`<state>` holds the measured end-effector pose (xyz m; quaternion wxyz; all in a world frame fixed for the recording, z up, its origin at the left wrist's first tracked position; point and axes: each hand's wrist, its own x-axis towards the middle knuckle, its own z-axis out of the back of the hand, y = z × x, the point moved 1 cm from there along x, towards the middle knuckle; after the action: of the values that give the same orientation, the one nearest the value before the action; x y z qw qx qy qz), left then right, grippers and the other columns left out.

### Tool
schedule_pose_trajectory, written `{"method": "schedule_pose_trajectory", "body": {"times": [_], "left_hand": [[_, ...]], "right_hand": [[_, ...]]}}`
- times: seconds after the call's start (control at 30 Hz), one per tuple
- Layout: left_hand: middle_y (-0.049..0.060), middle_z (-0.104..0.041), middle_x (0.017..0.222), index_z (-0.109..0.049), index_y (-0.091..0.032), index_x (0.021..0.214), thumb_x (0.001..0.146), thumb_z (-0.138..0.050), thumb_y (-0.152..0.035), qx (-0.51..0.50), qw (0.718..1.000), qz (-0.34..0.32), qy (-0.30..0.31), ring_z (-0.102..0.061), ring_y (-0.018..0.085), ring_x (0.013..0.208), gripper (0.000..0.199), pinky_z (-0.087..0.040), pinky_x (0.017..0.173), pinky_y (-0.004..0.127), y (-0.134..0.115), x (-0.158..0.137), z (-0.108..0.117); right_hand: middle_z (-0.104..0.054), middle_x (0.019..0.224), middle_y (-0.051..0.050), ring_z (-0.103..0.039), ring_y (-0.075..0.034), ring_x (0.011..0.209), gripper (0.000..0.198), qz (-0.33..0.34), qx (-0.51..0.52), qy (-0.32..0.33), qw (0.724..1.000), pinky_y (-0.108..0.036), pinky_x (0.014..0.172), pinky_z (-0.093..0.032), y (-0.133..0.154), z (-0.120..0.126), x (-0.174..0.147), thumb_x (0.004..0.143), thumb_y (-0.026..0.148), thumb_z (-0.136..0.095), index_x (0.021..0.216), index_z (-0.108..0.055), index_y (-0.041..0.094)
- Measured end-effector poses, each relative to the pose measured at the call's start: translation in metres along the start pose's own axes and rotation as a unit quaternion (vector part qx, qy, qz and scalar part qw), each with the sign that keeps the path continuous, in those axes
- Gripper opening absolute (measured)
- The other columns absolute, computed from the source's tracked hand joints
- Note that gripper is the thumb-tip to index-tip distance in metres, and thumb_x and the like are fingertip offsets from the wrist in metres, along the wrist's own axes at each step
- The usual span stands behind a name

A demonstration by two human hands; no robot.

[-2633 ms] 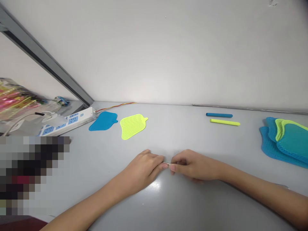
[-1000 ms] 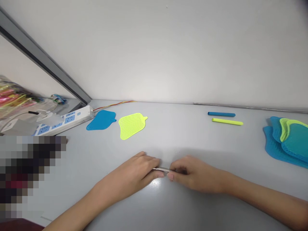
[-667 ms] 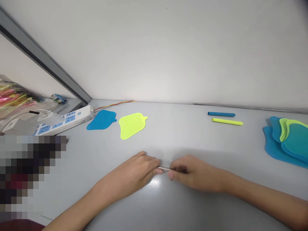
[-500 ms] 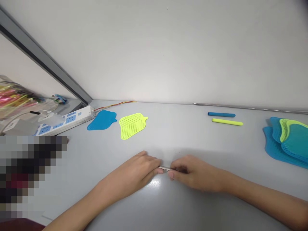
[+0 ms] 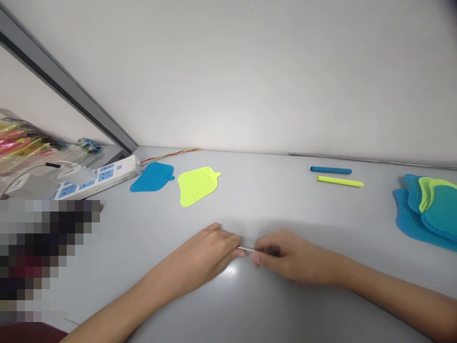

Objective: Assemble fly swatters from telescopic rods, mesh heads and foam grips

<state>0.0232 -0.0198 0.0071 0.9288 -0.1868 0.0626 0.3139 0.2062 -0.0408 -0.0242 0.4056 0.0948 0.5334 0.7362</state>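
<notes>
**We gripped a slim silvery metal rod [image 5: 246, 249]**

Our left hand [image 5: 217, 247] and right hand [image 5: 282, 255] pinched it toward the front edge of the grey worktop [image 5: 264, 202]; whether anything was joined there, we could not tell. Near the back left corner, a blue leaf-shaped plastic sheet [image 5: 152, 177] and a lime-yellow perforated plastic sheet [image 5: 198, 186] lay unattached to the blue plastic tube [image 5: 331, 170] and lime-yellow plastic tube [image 5: 339, 181] by the back edge.

Near you, the rod [image 5: 246, 249] is silver-grey. At left, you see a blue sheet [image 5: 153, 177] and a lime-yellow sheet [image 5: 198, 186] patterned with rows of small holes. At far right, you see a blue tube [image 5: 331, 170] and a lime-yellow tube [image 5: 340, 181]. The right-hand stack [image 5: 442, 209] is blue and lime-yellow. The left-hand power strip [image 5: 124, 170] is white with light-blue panels [image 5: 105, 175].
</notes>
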Motion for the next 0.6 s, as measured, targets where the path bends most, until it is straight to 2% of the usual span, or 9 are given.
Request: {"method": "schedule_pose_trajectory", "body": {"times": [0.6], "left_hand": [[0.000,-0.051,0.061,-0.048,-0.017,0.070,0.088,-0.025,-0.027,0.010,1.000,0.000,-0.002,-0.046,0.014,0.061,0.031,-0.030,0.062,0.028,0.0017,0.0013,-0.0036]], "right_hand": [[-0.026,0.052,0.005,-0.023,-0.006,0.046,0.035,-0.007,0.004,-0.002,1.000,-0.019,0.040,-0.020,-0.0022,-0.0007,0.0011,0.080,0.043,-0.032,0.058,-0.034,0.017]]}}
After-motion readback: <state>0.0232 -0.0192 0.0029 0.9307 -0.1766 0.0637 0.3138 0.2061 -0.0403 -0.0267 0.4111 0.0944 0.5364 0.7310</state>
